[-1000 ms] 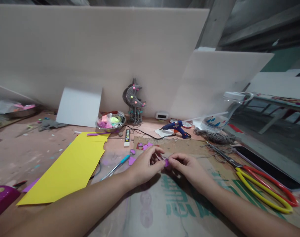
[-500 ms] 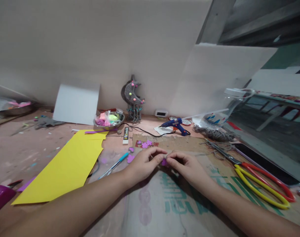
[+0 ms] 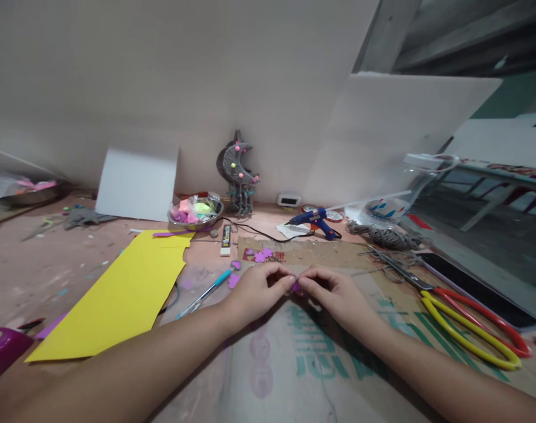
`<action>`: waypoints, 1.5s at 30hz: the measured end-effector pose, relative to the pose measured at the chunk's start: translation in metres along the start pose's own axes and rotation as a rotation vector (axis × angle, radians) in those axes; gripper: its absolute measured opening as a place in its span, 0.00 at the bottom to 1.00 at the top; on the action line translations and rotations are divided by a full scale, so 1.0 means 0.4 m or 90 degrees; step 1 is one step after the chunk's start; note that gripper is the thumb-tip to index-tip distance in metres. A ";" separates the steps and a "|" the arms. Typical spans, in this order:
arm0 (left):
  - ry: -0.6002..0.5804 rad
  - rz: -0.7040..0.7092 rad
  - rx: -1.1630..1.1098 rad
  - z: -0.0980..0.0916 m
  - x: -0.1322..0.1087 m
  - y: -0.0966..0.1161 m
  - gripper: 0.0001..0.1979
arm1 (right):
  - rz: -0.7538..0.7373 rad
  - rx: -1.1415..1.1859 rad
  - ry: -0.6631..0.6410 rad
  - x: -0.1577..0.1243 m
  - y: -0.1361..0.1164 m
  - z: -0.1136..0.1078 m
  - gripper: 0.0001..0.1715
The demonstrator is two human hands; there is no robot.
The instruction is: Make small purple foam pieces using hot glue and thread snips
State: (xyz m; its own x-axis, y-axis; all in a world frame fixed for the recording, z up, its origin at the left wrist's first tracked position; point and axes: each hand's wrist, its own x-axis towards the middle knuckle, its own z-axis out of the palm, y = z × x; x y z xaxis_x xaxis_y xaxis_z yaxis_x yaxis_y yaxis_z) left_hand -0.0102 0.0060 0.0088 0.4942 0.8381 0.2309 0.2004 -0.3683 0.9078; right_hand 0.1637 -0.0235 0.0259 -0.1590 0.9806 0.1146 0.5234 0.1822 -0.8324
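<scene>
Over the cardboard, a small purple cut-out (image 3: 296,286) is pinched between the fingertips of my left hand (image 3: 263,292) and my right hand (image 3: 332,291). Both hands are closed, with thumbs and forefingers meeting at the piece; most of it is hidden behind them. Just beyond my left hand lie purple flower shapes (image 3: 263,255) on the cardboard's far edge. Another purple flower (image 3: 233,281) rests by my left wrist, near a small purple heart (image 3: 235,265). A blue pen (image 3: 210,290) lies left of my left hand.
Yellow paper (image 3: 122,299) spreads on the left. Scissors (image 3: 466,323) and a phone (image 3: 479,291) lie at the right, near grey yarn (image 3: 387,236) and a plastic jug (image 3: 400,194). A blue glue gun (image 3: 314,220), a bowl of clay (image 3: 195,211) and a moon ornament (image 3: 239,170) stand at the back.
My fingertips have drawn slightly closer together around the purple cut-out, and less of it shows. The view has shifted a little; the other things stay put.
</scene>
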 end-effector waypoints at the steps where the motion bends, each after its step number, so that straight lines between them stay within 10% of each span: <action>1: 0.003 0.003 0.005 0.000 0.000 -0.001 0.10 | 0.004 0.001 -0.001 0.000 0.000 0.000 0.15; 26: 0.105 0.030 0.074 0.002 -0.001 0.001 0.12 | -0.030 -0.034 0.022 0.004 0.009 -0.011 0.18; 39: 0.037 0.038 0.076 0.006 0.001 -0.009 0.10 | 0.036 0.064 0.032 0.001 0.012 -0.002 0.23; 45: 0.054 0.000 0.034 0.008 0.007 -0.004 0.12 | 0.051 0.152 0.172 0.013 0.036 -0.018 0.19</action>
State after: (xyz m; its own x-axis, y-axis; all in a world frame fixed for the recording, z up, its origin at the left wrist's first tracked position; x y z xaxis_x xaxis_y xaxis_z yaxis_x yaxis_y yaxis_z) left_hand -0.0064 0.0076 0.0066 0.4208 0.8684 0.2624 0.2464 -0.3878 0.8882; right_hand 0.1762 -0.0151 0.0184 0.1179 0.9805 0.1571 0.3104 0.1139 -0.9438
